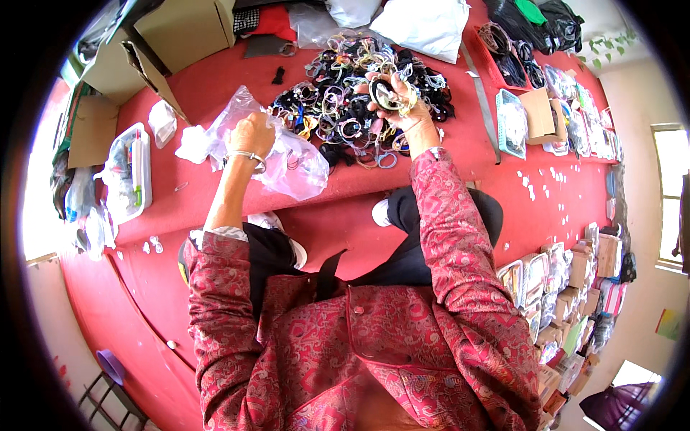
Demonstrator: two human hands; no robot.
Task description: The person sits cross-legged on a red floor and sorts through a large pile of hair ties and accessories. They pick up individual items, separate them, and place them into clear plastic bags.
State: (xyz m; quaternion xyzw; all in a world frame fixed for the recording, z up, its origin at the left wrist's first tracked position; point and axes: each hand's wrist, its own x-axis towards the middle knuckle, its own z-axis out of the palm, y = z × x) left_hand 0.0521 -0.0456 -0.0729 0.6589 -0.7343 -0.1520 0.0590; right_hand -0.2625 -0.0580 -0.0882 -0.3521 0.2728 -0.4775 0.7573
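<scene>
- Nearest the camera is the person's own patterned red jacket (pixel 374 345), filling the lower middle, with both sleeves reaching away toward the red surface (pixel 194 86).
- The left hand (pixel 251 134), a silver bangle (pixel 248 156) on its wrist, has its grip pressed together on the bunched top of a clear plastic bag (pixel 287 161) that lies on the surface just right of it.
- The right hand (pixel 395 97) is raised over the far middle, its grip closed around a small bundle of hair ties (pixel 388 92).
- Under and around that hand lies a wide heap of hair ties (pixel 338 108), black, white and coloured, touching the bag's far edge.
- On the left, a clear lidded tub (pixel 133 172) sits near the surface's edge; cardboard boxes (pixel 180 32) stand far left.
- To the right, a teal tray (pixel 512 123) and packaged goods (pixel 575 108) line the far side.
</scene>
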